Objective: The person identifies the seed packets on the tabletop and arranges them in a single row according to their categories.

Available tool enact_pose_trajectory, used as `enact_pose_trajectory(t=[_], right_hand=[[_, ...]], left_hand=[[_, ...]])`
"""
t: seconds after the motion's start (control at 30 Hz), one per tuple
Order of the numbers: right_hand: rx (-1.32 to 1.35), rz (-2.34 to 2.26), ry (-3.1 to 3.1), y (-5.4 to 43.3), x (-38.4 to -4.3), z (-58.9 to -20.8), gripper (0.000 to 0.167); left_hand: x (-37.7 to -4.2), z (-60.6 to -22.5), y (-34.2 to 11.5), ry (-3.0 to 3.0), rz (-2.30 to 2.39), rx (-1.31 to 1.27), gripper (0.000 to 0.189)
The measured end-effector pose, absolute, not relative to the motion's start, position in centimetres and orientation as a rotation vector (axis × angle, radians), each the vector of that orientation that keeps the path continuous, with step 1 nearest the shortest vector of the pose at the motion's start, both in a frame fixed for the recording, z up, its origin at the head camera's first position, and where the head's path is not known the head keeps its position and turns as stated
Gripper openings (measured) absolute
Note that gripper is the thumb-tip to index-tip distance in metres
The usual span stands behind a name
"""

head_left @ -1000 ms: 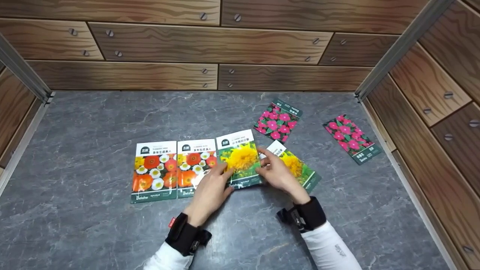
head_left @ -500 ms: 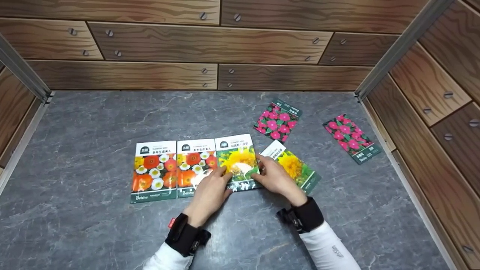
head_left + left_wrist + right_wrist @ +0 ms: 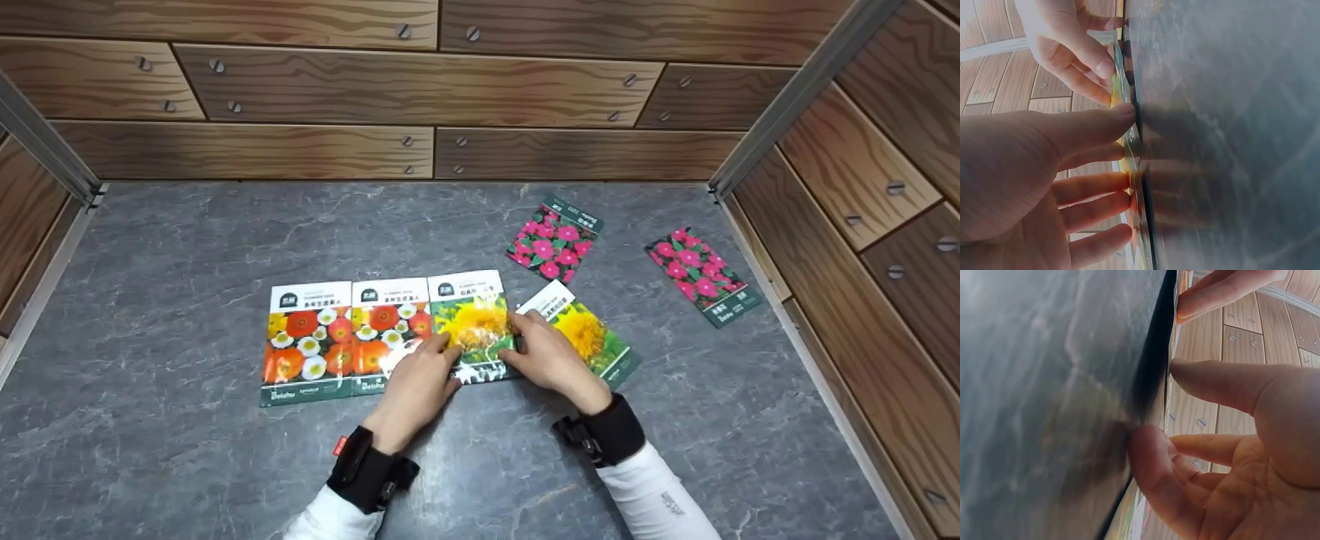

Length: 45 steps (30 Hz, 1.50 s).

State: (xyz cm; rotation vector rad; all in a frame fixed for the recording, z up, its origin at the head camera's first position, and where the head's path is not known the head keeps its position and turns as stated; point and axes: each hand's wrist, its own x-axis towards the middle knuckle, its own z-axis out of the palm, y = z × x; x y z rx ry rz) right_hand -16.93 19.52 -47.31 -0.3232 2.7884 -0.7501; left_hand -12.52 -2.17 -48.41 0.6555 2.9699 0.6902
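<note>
The yellow-flower packet [image 3: 480,319] has come slightly toward you and straightened, so it lines up on the tabletop [image 3: 187,465] just beside an orange-flower packet [image 3: 385,319]. Your left hand [image 3: 415,381] rests across both, fingers extended; your right hand [image 3: 553,352], fingers curled, pinches the yellow-flower packet's right edge.

On my feed I read "Beishu" at the bottom of the leftmost glossy rectangular packet with orange poppies [image 3: 308,345] and the matching poppy packet beside it [image 3: 384,322], both headed 多年生虞美人. The right-hand pink-flowered, dark-green packet [image 3: 694,268] says "Beishu" too. Titles on the row's white-topped, yellow-flowered packet [image 3: 477,324] and its tilted twin [image 3: 583,336] are only partly legible to me.
</note>
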Motion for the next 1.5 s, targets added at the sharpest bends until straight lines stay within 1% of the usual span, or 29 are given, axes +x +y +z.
enact_pose_trajectory(t=[0.3,0.37,0.53,0.77,0.97,1.27,1.5], right_hand=[[-0.312,-0.706,2.798,19.45,-16.80,-47.23,0.061],[-0.319,-0.693,2.800,19.43,-16.74,-47.19,0.059],[-0.349,-0.677,2.802,19.38,-16.58,-47.17,0.048],[-0.399,-0.653,2.820,19.30,-16.43,-47.27,0.056],[-0.467,-0.648,2.834,19.24,-16.31,-47.30,0.053],[-0.510,-0.628,2.841,19.20,-16.27,-47.30,0.050],[-0.464,-0.654,2.852,19.61,-15.98,-46.48,0.052]], left_hand=[[-12.46,-48.31,-2.15,2.981,0.696,0.679,0.041],[-12.45,-48.25,-2.14,2.982,0.689,0.681,0.040],[-12.47,-48.23,-2.12,3.000,0.652,0.702,0.039],[-12.52,-48.27,-2.10,2.997,0.656,0.708,0.039],[-12.47,-48.27,-2.19,3.015,0.638,0.728,0.036],[-12.54,-48.21,-2.29,2.980,0.651,0.696,0.040],[-12.53,-47.87,-2.49,2.915,0.764,0.672,0.044]])
